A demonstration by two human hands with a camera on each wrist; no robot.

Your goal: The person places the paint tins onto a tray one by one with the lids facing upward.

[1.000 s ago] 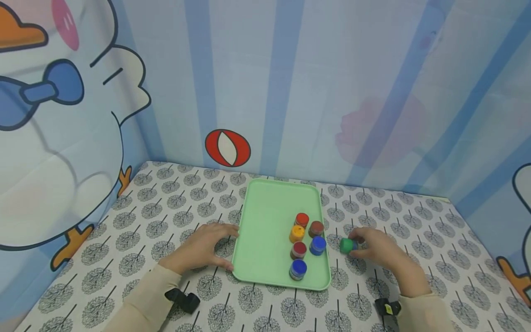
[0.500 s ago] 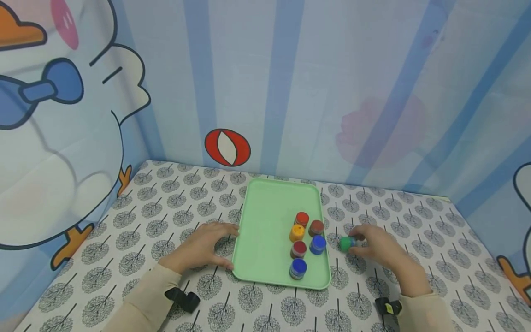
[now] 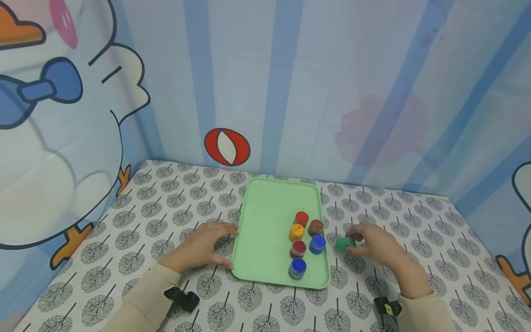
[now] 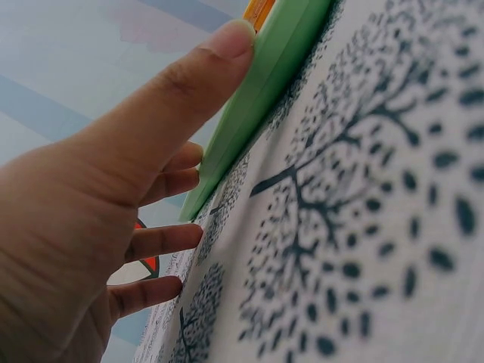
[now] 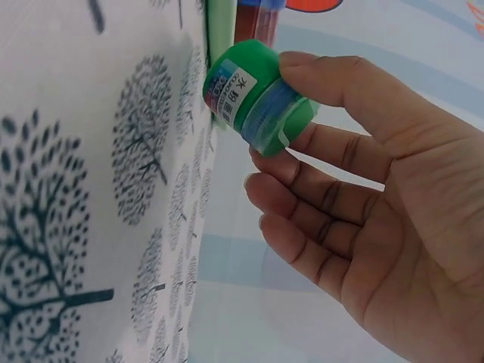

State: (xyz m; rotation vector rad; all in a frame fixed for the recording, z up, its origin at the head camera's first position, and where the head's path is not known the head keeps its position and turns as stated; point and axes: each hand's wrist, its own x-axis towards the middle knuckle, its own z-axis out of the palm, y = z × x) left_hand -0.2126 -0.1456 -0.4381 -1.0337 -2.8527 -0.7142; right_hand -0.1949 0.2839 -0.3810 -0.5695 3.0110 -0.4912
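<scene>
A small paint jar (image 3: 344,244) with green ends and a printed label is pinched between the thumb and fingers of my right hand (image 3: 375,243), just right of the tray. In the right wrist view the paint jar (image 5: 261,98) lies tilted in the fingertips. My left hand (image 3: 204,246) rests at the left rim of the green tray (image 3: 257,258), with thumb and forefinger spread apart along it. The left wrist view shows the thumb (image 4: 193,83) against the tray's side (image 4: 257,98) and the other fingers loosely extended.
On the tray's right half stand several paint jars: a red one (image 3: 301,218), a brown one (image 3: 316,227), a yellow one (image 3: 296,232), a dark red one (image 3: 297,249) and blue ones (image 3: 317,244). A tree-patterned cloth (image 3: 174,221) covers the table, and a printed curtain (image 3: 240,69) hangs behind.
The green paint jar has been turned and shifted slightly left in my right fingers, whose grip on it has changed. My left hand and the tray stay in place.
</scene>
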